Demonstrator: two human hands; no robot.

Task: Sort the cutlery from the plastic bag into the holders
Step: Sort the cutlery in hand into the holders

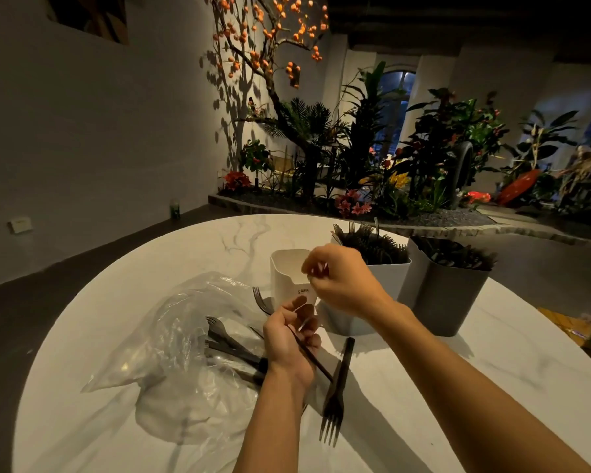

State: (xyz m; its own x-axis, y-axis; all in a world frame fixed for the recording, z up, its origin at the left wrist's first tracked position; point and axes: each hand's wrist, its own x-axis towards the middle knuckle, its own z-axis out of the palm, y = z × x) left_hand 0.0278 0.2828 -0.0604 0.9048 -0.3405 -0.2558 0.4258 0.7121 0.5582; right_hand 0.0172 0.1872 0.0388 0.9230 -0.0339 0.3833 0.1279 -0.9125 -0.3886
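Note:
My left hand point(289, 343) grips a black fork point(309, 353): its thin handle crosses the palm and its tines point(260, 298) stick out to the upper left. My right hand point(342, 279) hovers with curled fingers over the rim of a small white holder point(285, 274), and I see nothing held in it. A second black fork point(336, 387) lies on the table by my left wrist, tines toward me. The clear plastic bag point(171, 339) lies to the left with more black cutlery point(231, 346) in it.
A light grey holder point(388, 278) packed with black forks stands behind my right hand. A dark grey holder point(447, 298) with cutlery is to its right. All rest on a round white marble table point(458, 387). Indoor plants point(372, 165) fill the background.

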